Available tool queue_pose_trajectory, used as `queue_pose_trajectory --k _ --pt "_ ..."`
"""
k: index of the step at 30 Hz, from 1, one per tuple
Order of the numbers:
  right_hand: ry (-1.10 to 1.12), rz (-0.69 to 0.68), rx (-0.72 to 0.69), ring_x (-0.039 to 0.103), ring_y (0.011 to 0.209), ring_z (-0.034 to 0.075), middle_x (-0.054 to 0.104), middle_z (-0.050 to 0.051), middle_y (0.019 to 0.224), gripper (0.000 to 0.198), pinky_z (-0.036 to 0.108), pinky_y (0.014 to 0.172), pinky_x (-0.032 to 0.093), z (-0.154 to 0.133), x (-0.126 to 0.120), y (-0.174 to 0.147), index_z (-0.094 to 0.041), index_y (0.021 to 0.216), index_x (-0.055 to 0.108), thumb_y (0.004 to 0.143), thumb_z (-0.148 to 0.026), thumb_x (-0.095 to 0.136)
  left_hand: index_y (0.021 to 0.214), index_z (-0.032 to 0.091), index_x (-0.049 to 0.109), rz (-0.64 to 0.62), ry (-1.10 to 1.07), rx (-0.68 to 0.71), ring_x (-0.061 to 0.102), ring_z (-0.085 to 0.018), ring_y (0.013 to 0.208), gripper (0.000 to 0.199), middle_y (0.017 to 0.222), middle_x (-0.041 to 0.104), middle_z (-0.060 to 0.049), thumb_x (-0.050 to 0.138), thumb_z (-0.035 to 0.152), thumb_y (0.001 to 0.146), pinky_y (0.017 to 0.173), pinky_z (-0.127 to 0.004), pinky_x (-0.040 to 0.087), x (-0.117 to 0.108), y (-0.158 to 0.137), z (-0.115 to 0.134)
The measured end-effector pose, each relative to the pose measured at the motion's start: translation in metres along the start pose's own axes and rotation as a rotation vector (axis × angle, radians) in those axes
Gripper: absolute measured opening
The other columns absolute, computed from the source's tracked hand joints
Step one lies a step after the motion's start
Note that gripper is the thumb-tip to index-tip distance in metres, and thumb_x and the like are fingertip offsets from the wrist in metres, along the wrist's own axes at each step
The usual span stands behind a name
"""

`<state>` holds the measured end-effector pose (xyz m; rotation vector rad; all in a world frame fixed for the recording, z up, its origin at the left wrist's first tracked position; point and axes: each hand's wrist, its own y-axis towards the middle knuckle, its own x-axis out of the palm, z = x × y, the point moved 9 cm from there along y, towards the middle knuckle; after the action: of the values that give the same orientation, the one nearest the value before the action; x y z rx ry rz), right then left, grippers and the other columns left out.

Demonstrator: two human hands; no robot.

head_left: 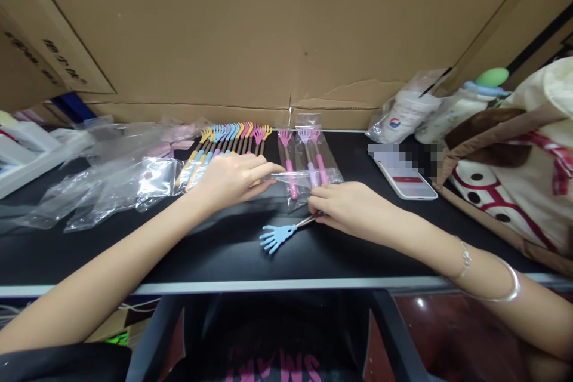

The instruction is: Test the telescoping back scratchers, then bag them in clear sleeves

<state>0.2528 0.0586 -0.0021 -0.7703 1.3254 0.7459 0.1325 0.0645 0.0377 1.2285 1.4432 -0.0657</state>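
My right hand [342,206] is closed round a back scratcher whose light-blue, hand-shaped head [278,237] points left over the desk; its handle is hidden in my fingers. With thumb and fingers together, my left hand [239,176] pinches the edge of a clear plastic bag [282,176], which stretches across toward my right hand. Beyond the bag lie a single pink back scratcher [290,173] and a pair in clear wrapping, one purple [310,167], one pink [321,167]. A row of several coloured back scratchers [233,134] lies behind my left hand, which partly covers them.
Loose clear bags [111,185] are heaped at the left, near a white rack [31,161]. On the right are a phone [414,186], a bagged white cup [409,116], a bottle [474,98] and a cream bag [528,179]. Cardboard [201,30] walls the back.
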Motion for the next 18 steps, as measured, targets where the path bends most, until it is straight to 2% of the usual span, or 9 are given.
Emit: queue_pose_trajectory --k 2,7,10,15,18 --pt "0.149 -0.011 -0.066 0.060 0.080 0.016 0.064 0.004 0.091 0.007 0.026 0.066 0.040 0.000 -0.007 -0.002 -0.018 0.086 0.058 0.089 -0.022 0.054 0.103 0.025 0.066 -0.006 -0.001 -0.013 0.065 -0.014 0.067 0.023 0.075 0.069 0.002 0.046 0.036 0.095 0.052 -0.025 0.034 0.001 -0.001 -0.002" --pt "0.727 -0.095 -0.083 0.057 0.074 0.014 0.062 0.002 0.083 0.018 0.027 0.069 0.042 0.026 -0.011 -0.010 -0.019 0.094 0.049 0.094 -0.036 0.046 0.104 0.026 0.065 -0.044 -0.023 -0.065 0.066 -0.014 0.068 0.026 0.079 0.071 0.000 0.044 0.038 0.096 0.051 -0.025 0.033 0.006 -0.004 -0.008" --pt "1.004 -0.018 -0.067 0.054 0.065 0.012 0.057 -0.002 0.070 0.022 0.026 0.065 0.041 0.049 -0.014 -0.015 -0.019 0.096 0.044 0.097 -0.041 0.041 0.105 0.026 0.065 -0.075 -0.074 -0.099 0.067 -0.014 0.070 0.025 0.077 0.070 0.001 0.044 0.037 0.096 0.053 -0.024 0.035 0.008 -0.004 -0.011" --pt "1.078 0.223 0.155 0.041 0.052 0.008 0.048 -0.004 0.067 0.032 0.023 0.050 0.032 0.094 -0.017 -0.029 -0.020 0.094 0.047 0.090 -0.051 0.052 0.107 0.026 0.063 -0.101 -0.109 -0.114 0.067 -0.014 0.075 0.025 0.082 0.070 0.002 0.044 0.039 0.096 0.055 -0.024 0.035 0.009 -0.002 -0.010" --pt "1.058 0.271 0.262 0.037 0.048 0.006 0.043 -0.006 0.064 0.038 0.021 0.043 0.027 0.112 -0.012 -0.033 -0.020 0.091 0.049 0.083 -0.055 0.060 0.109 0.026 0.062 -0.122 -0.113 -0.118 0.067 -0.013 0.077 0.025 0.082 0.070 0.003 0.045 0.039 0.096 0.055 -0.023 0.034 0.012 -0.003 -0.011"
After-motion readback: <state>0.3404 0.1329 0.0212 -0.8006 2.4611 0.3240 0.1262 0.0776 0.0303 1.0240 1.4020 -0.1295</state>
